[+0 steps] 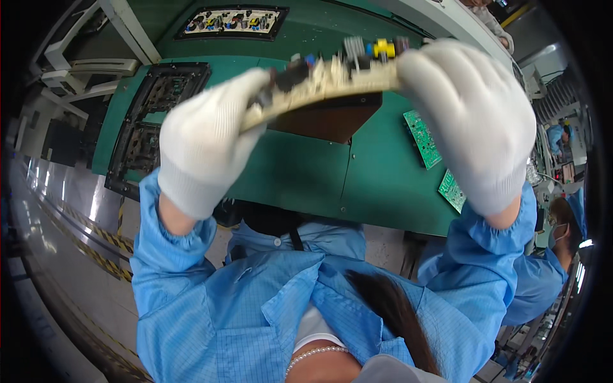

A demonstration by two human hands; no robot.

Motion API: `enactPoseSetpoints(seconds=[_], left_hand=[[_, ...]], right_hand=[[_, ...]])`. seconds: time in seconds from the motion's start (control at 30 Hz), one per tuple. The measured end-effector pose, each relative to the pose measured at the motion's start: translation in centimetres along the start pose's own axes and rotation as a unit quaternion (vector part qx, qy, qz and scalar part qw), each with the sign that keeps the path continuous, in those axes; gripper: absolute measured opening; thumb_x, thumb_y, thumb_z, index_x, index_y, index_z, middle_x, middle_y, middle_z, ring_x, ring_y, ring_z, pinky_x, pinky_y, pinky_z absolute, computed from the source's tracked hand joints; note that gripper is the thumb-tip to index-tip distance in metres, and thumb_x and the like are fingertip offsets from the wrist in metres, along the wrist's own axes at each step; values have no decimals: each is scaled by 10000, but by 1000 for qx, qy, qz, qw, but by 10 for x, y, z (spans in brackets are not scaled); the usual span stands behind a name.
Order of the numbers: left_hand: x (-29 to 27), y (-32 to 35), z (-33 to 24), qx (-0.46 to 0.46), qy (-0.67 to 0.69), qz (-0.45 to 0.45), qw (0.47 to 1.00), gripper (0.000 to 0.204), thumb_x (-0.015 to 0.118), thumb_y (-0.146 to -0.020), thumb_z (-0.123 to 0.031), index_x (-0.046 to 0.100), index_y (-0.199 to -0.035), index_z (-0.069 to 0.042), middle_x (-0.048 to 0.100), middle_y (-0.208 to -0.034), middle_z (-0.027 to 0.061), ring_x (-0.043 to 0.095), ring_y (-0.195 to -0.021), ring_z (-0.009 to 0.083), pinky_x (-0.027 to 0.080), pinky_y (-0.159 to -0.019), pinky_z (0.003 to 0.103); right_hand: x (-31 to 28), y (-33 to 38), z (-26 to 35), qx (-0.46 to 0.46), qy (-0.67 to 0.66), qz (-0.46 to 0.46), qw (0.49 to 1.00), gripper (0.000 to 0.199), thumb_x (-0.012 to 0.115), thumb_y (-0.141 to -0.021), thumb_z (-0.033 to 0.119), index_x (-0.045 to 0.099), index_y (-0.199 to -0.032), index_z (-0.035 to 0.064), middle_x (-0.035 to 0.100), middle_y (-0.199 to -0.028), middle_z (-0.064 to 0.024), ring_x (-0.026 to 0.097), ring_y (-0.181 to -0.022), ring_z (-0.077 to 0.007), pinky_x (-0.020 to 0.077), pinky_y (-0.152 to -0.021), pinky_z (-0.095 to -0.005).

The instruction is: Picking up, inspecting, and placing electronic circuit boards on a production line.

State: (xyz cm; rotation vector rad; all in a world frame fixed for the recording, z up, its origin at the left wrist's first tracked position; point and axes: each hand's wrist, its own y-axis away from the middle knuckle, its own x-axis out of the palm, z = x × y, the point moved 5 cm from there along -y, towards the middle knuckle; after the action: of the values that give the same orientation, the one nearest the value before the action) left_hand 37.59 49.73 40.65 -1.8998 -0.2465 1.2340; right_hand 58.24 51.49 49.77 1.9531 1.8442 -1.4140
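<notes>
Between my two white-gloved hands a populated circuit board is held up above the green workbench, seen almost edge-on. It is cream-coloured and long, with a yellow part, a finned grey part and dark components standing on its upper side. My left hand grips one end, thumb and fingers closed round it. At the other end my right hand is closed, its fingers curled over the edge and slightly blurred by motion. Beneath the board lies a dark brown panel with a black edge, partly covered by it.
Black frame fixtures lie on the bench's left side. Another frame holding populated boards sits at the far side. Green circuit boards rest near my right hand. A co-worker in blue is close by on the right.
</notes>
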Motion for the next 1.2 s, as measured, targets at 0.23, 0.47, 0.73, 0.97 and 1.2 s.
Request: enactPoseSetpoints(seconds=[0.23, 0.47, 0.73, 0.97, 1.2], left_hand=[[64, -45, 131, -292, 384, -92, 871, 275, 751, -933, -227, 723, -1080, 4, 728, -909, 84, 683, -763, 161, 539, -716, 303], [203, -58, 235, -502, 527, 106, 678, 371, 797, -900, -308, 715, -1190, -93, 737, -1181, 36, 684, -1075, 190, 527, -971, 355], [379, -139, 230, -512, 474, 148, 701, 528, 796, -895, -394, 679, -1241, -13, 711, -1261, 94, 661, -1128, 244, 487, -1015, 459], [335, -175, 271, -417, 17, 187, 889, 596, 684, -864, -517, 726, -1210, -33, 672, -1297, 250, 664, -1166, 427, 527, -984, 474], [226, -134, 425, -443, -193, 244, 841, 409, 633, -950, -397, 736, -1221, -108, 661, -1343, 174, 628, -1259, 390, 508, -1027, 481]], right_hand=[[125, 16, -102, 207, 81, 27, 974, 288, 676, -965, 310, 675, -1183, 122, 709, -920, -156, 694, -853, -353, 547, -696, -407], [356, 137, -229, 485, -415, 230, 735, 519, 762, -889, 379, 721, -1134, -77, 760, -1013, -192, 709, -860, -263, 539, -824, -374], [493, 197, -253, 682, -413, 136, 588, 595, 703, -923, 469, 722, -1163, -74, 731, -1173, -243, 700, -1074, -366, 502, -956, -427], [455, 181, -264, 522, -156, 275, 792, 641, 674, -876, 490, 703, -1214, -53, 705, -1210, -280, 671, -1175, -387, 509, -1017, -428], [280, 46, -163, 198, -428, 243, 847, 454, 623, -992, 346, 677, -1201, -54, 726, -1120, -190, 684, -1063, -291, 513, -967, -381]])
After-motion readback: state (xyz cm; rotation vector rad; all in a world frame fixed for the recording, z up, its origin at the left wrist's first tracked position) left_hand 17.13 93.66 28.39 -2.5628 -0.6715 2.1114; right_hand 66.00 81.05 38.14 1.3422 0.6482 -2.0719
